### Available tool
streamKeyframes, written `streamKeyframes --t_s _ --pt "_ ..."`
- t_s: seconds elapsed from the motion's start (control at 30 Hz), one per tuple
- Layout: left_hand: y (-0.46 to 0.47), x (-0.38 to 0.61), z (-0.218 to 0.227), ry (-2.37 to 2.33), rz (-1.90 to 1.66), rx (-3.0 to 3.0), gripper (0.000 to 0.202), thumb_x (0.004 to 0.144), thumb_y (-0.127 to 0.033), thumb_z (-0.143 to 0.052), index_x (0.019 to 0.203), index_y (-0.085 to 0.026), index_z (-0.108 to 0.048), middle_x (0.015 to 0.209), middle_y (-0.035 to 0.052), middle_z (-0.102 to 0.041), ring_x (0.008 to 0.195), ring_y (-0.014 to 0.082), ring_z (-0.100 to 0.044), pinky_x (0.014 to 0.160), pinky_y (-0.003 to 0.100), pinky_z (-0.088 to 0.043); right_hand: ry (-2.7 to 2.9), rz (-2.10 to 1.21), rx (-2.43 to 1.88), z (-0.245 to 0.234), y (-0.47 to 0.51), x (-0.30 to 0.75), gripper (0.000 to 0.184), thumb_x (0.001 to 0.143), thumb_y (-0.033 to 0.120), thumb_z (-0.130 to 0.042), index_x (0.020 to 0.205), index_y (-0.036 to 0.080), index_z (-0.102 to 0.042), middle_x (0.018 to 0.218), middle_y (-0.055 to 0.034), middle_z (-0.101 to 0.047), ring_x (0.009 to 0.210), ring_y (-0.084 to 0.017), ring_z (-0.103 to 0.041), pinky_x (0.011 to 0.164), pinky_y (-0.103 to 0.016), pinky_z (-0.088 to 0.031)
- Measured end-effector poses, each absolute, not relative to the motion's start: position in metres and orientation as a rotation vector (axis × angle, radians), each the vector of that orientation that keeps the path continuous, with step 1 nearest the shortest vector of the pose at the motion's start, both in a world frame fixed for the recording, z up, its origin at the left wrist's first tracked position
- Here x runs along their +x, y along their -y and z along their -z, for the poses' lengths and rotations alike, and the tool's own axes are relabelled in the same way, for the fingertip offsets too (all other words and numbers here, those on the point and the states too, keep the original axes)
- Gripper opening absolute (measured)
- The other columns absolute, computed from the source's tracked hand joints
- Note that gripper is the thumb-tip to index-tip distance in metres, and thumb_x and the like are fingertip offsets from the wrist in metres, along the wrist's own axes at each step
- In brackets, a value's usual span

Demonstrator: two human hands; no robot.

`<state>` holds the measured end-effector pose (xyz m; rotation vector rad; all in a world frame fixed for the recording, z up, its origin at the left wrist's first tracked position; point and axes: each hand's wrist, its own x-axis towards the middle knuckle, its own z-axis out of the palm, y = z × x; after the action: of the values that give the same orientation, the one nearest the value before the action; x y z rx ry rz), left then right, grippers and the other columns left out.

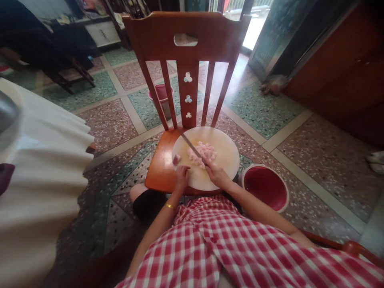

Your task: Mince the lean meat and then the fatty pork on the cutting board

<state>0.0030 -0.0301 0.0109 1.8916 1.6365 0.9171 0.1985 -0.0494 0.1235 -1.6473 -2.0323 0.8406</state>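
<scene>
A round, pale cutting board (222, 172) lies on the seat of a wooden chair (163, 160). Diced pink meat (207, 152) is heaped near its middle. My right hand (215, 173) grips a knife (192, 146) by the handle, and the blade slants up and left across the left part of the heap. On the board's near left edge rests my left hand (181, 177), fingers slightly bent, with nothing visible in them. Just beyond those fingers sits a separate small darker piece of meat (176, 159).
A red-lined bucket (265, 188) stands on the floor right of the chair. Another red-lined bin (163, 94) is behind the chair's back slats. To the left, a table with a cream cloth (45, 172) stands close. Wooden doors (339, 72) line the right side.
</scene>
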Motion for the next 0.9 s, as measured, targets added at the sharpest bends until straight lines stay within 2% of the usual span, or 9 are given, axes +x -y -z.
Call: streamKeyframes --t_s 0.1,0.17,0.33,0.43,0.53,0.63,0.7,0.8,0.9 --pt "0.035 0.000 -0.008 -1.657 -0.755 2.047 0.021 0.075 -0.007 -0.044 0.085 -0.016 -0.060 0.090 0.0070 -0.059 0.090 0.0191 -0.051 0.084 0.033 -0.041 2.087 -0.936 -1.816 -0.116 0.051 0.199 0.052 0.089 0.026 -0.037 0.140 0.024 -0.029 0.121 -0.0078 -0.059 0.096 -0.025 -0.063 0.081 -0.034 -0.050" --pt "0.034 0.000 -0.009 -1.639 -0.655 2.139 0.019 0.077 -0.011 -0.046 0.087 -0.016 -0.061 0.094 0.0082 -0.059 0.092 0.0201 -0.050 0.085 0.034 -0.040 2.061 -0.893 -1.785 -0.124 0.052 0.198 0.051 0.090 0.028 -0.036 0.140 0.025 -0.029 0.120 -0.0065 -0.059 0.099 -0.025 -0.061 0.083 -0.035 -0.049" --pt "0.026 0.001 -0.014 -1.718 -0.459 2.248 0.022 0.084 -0.018 -0.041 0.089 -0.017 -0.062 0.085 0.0099 -0.058 0.087 0.0212 -0.050 0.081 0.034 -0.040 2.009 -0.778 -1.578 -0.133 0.052 0.192 0.052 0.090 0.026 -0.034 0.142 0.022 -0.025 0.136 -0.0048 -0.043 0.119 -0.022 -0.046 0.093 -0.033 -0.042" --pt "0.025 0.000 -0.016 -1.799 -0.382 2.241 0.023 0.083 -0.016 -0.040 0.090 -0.017 -0.062 0.083 0.0105 -0.057 0.083 0.0209 -0.051 0.077 0.033 -0.040 2.071 -0.936 -1.731 -0.119 0.054 0.194 0.052 0.089 0.025 -0.036 0.140 0.020 -0.030 0.128 -0.0088 -0.052 0.108 -0.025 -0.056 0.087 -0.036 -0.047" --pt "0.025 0.000 -0.014 -1.868 -0.411 2.175 0.023 0.082 -0.016 -0.041 0.094 -0.017 -0.061 0.084 0.0100 -0.058 0.082 0.0196 -0.053 0.077 0.031 -0.041 2.052 -0.997 -1.772 -0.121 0.058 0.199 0.052 0.089 0.028 -0.036 0.141 0.024 -0.028 0.124 -0.0067 -0.056 0.102 -0.025 -0.060 0.085 -0.037 -0.048" --pt "0.023 0.001 -0.012 -1.906 -0.425 2.072 0.022 0.081 -0.018 -0.044 0.096 -0.016 -0.059 0.086 0.0093 -0.059 0.083 0.0190 -0.054 0.078 0.031 -0.041 1.987 -0.897 -1.595 -0.131 0.060 0.197 0.052 0.090 0.029 -0.034 0.141 0.027 -0.025 0.134 -0.0022 -0.046 0.115 -0.022 -0.050 0.093 -0.034 -0.043" --pt "0.022 0.001 -0.014 -1.918 -0.375 2.039 0.019 0.080 -0.017 -0.045 0.091 -0.016 -0.060 0.084 0.0092 -0.060 0.082 0.0191 -0.054 0.078 0.031 -0.041 1.965 -0.851 -1.548 -0.129 0.059 0.194 0.052 0.090 0.028 -0.033 0.141 0.024 -0.025 0.137 -0.0024 -0.042 0.121 -0.021 -0.044 0.096 -0.033 -0.040" --pt "0.024 0.001 -0.019 -1.920 -0.283 2.082 0.019 0.080 -0.016 -0.042 0.083 -0.015 -0.061 0.083 0.0110 -0.058 0.083 0.0208 -0.054 0.077 0.033 -0.041 2.002 -0.967 -1.676 -0.116 0.058 0.194 0.051 0.089 0.026 -0.037 0.139 0.020 -0.031 0.129 -0.0066 -0.051 0.114 -0.023 -0.051 0.092 -0.035 -0.043" --pt "0.027 0.001 -0.022 -1.877 -0.259 2.143 0.019 0.080 -0.015 -0.041 0.083 -0.014 -0.060 0.085 0.0123 -0.057 0.084 0.0223 -0.054 0.076 0.034 -0.042 1.996 -1.014 -1.760 -0.119 0.057 0.199 0.051 0.088 0.027 -0.039 0.139 0.024 -0.033 0.122 -0.0057 -0.057 0.104 -0.024 -0.058 0.087 -0.036 -0.047"
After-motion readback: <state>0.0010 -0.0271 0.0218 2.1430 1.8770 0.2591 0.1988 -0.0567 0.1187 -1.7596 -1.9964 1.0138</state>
